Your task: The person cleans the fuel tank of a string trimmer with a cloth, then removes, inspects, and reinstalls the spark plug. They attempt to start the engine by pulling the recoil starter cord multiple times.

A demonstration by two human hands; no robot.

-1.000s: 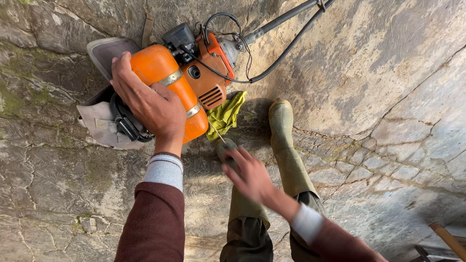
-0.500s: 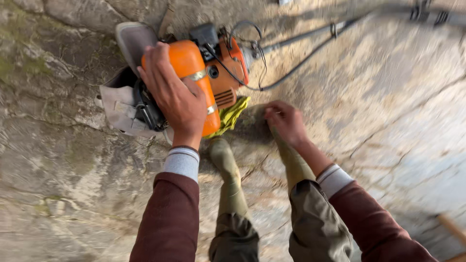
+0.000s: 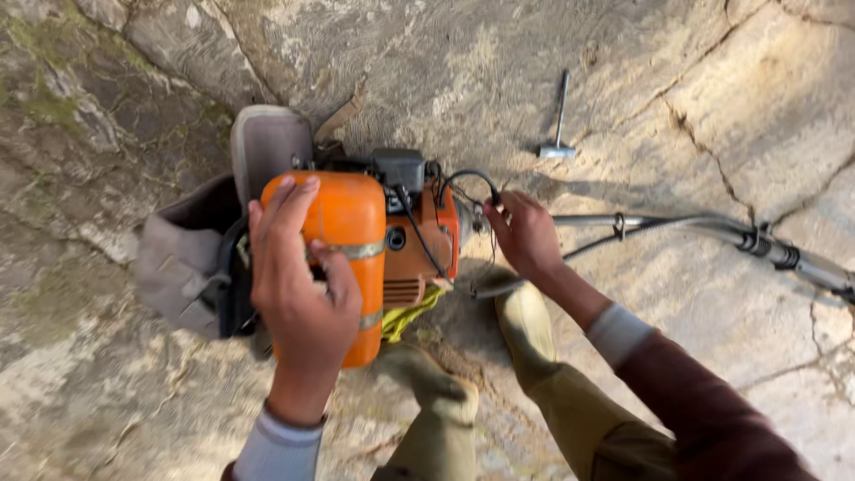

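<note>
Left hand [image 3: 298, 289] is lying spread over the orange tank [image 3: 343, 240], fingers curling round its top & side, gripping it. The engine [image 3: 419, 240] is sitting on the stone floor [image 3: 677, 80] at frame centre-left, w/ a grey harness pad [image 3: 209, 240] at its 9 o'clock. Right hand [image 3: 525, 236] is at the engine's 3 o'clock, fingers half closed round the black cable [image 3: 468, 175] near the shaft [image 3: 695, 227]; exact grip can't be told. A T-wrench [image 3: 559, 120] is lying at 1 o'clock, well apart. Yellow cloth [image 3: 405, 321] is peeking out at 6.
</note>
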